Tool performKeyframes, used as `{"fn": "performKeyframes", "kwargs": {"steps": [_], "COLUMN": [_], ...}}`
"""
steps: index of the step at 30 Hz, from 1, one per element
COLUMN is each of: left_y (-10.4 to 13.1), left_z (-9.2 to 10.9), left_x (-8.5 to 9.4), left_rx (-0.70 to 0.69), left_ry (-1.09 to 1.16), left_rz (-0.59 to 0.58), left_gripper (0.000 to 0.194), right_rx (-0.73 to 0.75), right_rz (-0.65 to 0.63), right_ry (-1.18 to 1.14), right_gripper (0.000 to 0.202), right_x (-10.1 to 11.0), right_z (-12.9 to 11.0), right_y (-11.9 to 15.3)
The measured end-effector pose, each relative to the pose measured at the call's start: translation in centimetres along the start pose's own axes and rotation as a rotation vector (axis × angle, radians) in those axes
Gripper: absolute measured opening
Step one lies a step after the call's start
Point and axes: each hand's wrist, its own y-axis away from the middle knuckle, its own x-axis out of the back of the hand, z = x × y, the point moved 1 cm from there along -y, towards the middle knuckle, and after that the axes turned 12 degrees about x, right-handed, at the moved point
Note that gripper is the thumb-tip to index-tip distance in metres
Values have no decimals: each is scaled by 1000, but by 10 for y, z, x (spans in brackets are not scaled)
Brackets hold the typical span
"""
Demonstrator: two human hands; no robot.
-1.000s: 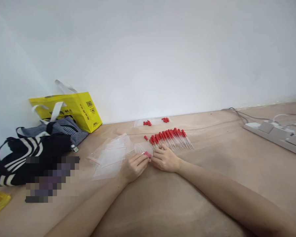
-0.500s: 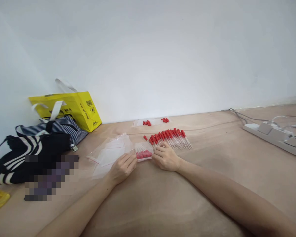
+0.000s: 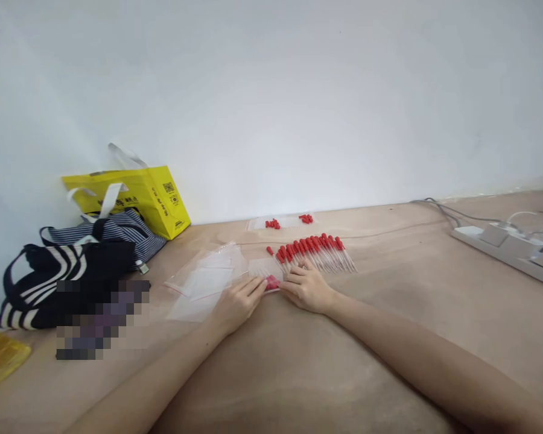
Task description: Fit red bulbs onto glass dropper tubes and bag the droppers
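A small clear bag point(image 3: 259, 266) with several red-bulbed droppers inside lies on the table between my hands, its red ends towards me. My left hand point(image 3: 241, 303) lies over the bag's left part, fingers together and pressed on its near edge. At the near right corner, my right hand point(image 3: 308, 289) is closed in a pinch on the bag. Just beyond my right hand, a row of loose droppers point(image 3: 314, 244) with red bulbs and clear stems fans out to the right. Flat clear bags point(image 3: 208, 274) overlap to the left of my left hand.
Near the wall, another clear bag point(image 3: 292, 222) holds red-tipped pieces. A yellow bag point(image 3: 169, 208), a striped bag point(image 3: 147, 232) and a black bag point(image 3: 95, 271) stand at the left. A white power strip point(image 3: 502, 241) with cables lies at the right.
My left hand has slid right over the bag and now covers part of the red bulbs. My right hand remains at the bag's right corner. The view has shifted slightly.
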Motion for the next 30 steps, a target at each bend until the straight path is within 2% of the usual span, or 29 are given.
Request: {"fn": "performKeyframes", "kwargs": {"steps": [2,5,8,11,14,17,19,21,26,30], "left_y": [-7,-15,-21,-21,-14,-4,0,2,-3,-10], "left_z": [-5,-13,-14,-19,-45,-88,-113,-130,-143,-143], "left_x": [-13,-25,-25,-16,-5,3,5,5,0,1], "left_rx": [63,139,197,270,441,617,639,649,681,686], "left_ry": [-4,4,31,97,153,186,261,345,476,505], "left_rz": [-89,-141,-155,-167,-161,-178,-250,-319,-443,-465], "left_gripper": [26,27,26,27,29,33,30,29,26,22], "right_rx": [-31,-59,-63,-63,-73,-88,-97,-106,-165,-207], "right_rz": [-27,-51,-62,-69,-73,-72,-79,-85,-88,-96], "right_ry": [-29,-65,-79,-94,-110,-127,-143,-164,-210,-221], "right_gripper": [20,19,18,18,17,18,17,17,18,17], "right_x": [1,2,3,4,7,12,17,24,45,55], "right_z": [1,2,3,4,3,1,-2,-5,-8,-7], "right_y": [3,6,7,8,11,14,18,23,40,49]}}
